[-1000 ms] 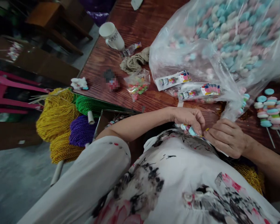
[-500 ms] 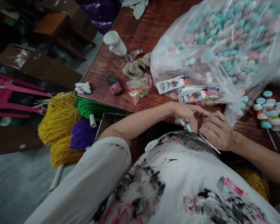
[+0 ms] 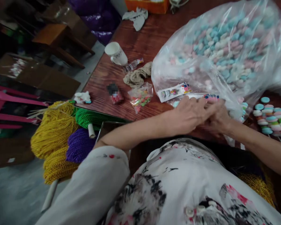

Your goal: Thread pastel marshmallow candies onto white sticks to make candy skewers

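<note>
My left hand (image 3: 186, 115) is closed over the table's front edge, with its fingers reaching across to my right hand (image 3: 219, 117). A pale blue end of a marshmallow skewer (image 3: 175, 103) peeks out on the far side of my left hand, which covers the rest of it. My right hand is curled against the left fingers; whatever lies in it is hidden and blurred. Just beyond the hands are printed white packets (image 3: 173, 92), partly covered by my left hand. A large clear bag of pastel marshmallows (image 3: 224, 59) stands behind them.
Finished marshmallow skewers (image 3: 277, 120) lie at right. Across the table are a small bag of gummy candies (image 3: 141, 97), a beige cloth (image 3: 138, 76), a white mug (image 3: 116, 53) and a blurred-out item (image 3: 114, 92). Yellow cord bundles (image 3: 55, 128) and purple cord (image 3: 81, 145) hang left of the table.
Both hands have moved up and forward from near my lap onto the table edge, now overlapping. The skewer's white stick, visible earlier, is hidden. The view has tilted slightly upward.
</note>
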Demonstrator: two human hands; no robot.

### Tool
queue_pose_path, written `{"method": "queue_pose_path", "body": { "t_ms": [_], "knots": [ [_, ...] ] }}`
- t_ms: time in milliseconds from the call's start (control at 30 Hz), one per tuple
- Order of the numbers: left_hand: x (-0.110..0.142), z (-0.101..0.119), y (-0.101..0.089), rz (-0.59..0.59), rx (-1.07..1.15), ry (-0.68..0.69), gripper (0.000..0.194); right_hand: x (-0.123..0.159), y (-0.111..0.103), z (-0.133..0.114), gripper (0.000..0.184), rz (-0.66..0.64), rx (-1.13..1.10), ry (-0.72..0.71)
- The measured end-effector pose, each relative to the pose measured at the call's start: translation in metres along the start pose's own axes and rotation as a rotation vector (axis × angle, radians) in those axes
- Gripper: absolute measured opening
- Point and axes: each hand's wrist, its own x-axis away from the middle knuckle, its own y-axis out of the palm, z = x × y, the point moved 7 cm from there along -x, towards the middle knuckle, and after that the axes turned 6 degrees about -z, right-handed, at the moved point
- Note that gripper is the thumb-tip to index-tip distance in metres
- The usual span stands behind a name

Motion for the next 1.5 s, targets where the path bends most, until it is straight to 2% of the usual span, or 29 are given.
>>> {"method": "queue_pose_path", "body": {
  "t_ms": [33,67,133,167,200,233,300,367,433,500,533,567,633,700,767,833,933,1000,1100,1167,1200,1267,1333,1400,1500],
  "knots": [
    [0.006,0.007,-0.004,0.078,-0.033,-0.005,0.066,-0.006,-0.013,0.01,0.01,0.075,0.021,0.035],
    [0.01,0.012,-0.002,0.121,0.026,0.022,0.056,-0.011,-0.029,0.015,0.01,0.173,0.052,0.051],
    [0.008,0.013,0.013,0.14,0.359,0.158,0.032,-0.014,-0.062,0.013,0.012,0.383,0.071,0.089],
    [0.002,0.008,0.024,0.11,0.579,0.207,0.027,-0.014,-0.073,0.006,0.012,0.46,0.038,0.112],
    [-0.006,-0.004,0.033,0.114,0.807,0.193,0.03,-0.013,-0.078,-0.004,0.013,0.499,-0.029,0.126],
    [-0.014,-0.021,0.039,0.173,1.004,0.137,0.036,-0.012,-0.076,-0.016,0.013,0.504,-0.117,0.129],
    [-0.024,-0.049,0.041,0.318,1.25,0.06,0.044,-0.012,-0.057,-0.042,0.016,0.369,-0.31,0.056],
    [-0.026,-0.061,0.028,0.443,1.279,0.093,0.042,-0.008,-0.036,-0.055,0.015,0.266,-0.405,0.013],
    [-0.023,-0.063,0.012,0.549,1.195,0.127,0.045,-0.003,-0.029,-0.046,0.016,0.275,-0.371,0.044],
    [-0.019,-0.064,0.009,0.611,1.206,0.096,0.058,0.0,-0.037,-0.025,0.015,0.364,-0.262,0.098],
    [-0.019,-0.063,0.014,0.581,1.286,0.082,0.063,0.001,-0.044,-0.018,0.013,0.416,-0.134,0.093],
    [-0.021,-0.059,0.024,0.502,1.399,0.082,0.065,0.001,-0.051,-0.013,0.012,0.458,-0.025,0.076],
    [-0.025,-0.046,0.046,0.265,1.615,0.12,0.062,0.001,-0.059,-0.014,0.012,0.508,0.15,-0.004],
    [-0.024,-0.035,0.064,0.073,1.75,0.15,0.055,0.002,-0.059,-0.022,0.016,0.536,0.201,-0.078],
    [-0.021,-0.033,0.073,0.0,1.859,0.114,0.05,0.006,-0.056,-0.03,0.021,0.574,0.213,-0.115],
    [-0.019,-0.038,0.075,-0.013,1.96,0.049,0.052,0.011,-0.05,-0.039,0.024,0.585,0.221,-0.141],
    [-0.019,-0.052,0.064,0.109,2.006,-0.022,0.059,0.015,-0.038,-0.048,0.023,0.521,0.234,-0.207],
    [-0.02,-0.059,0.056,0.177,1.981,-0.046,0.057,0.014,-0.03,-0.047,0.02,0.474,0.205,-0.195],
    [-0.017,-0.065,0.05,0.277,1.891,-0.047,0.048,0.014,-0.026,-0.04,0.018,0.469,0.128,-0.124],
    [-0.011,-0.064,0.053,0.36,1.844,-0.043,0.039,0.014,-0.024,-0.037,0.016,0.493,0.115,-0.107],
    [-0.008,-0.06,0.058,0.357,1.84,-0.051,0.047,0.015,-0.023,-0.036,0.014,0.498,0.122,-0.099],
    [-0.002,-0.049,0.074,0.251,1.856,-0.08,0.08,0.015,-0.018,-0.033,0.01,0.479,0.129,-0.07],
    [0.006,-0.04,0.088,0.157,1.855,-0.116,0.096,0.015,-0.011,-0.028,0.01,0.448,0.11,-0.009],
    [0.013,-0.039,0.096,0.171,1.813,-0.129,0.088,0.014,-0.006,-0.023,0.012,0.439,0.051,0.063],
    [0.023,-0.046,0.099,0.265,1.542,-0.135,0.047,0.01,0.002,-0.02,0.01,0.417,-0.193,0.178]
  ]
}}
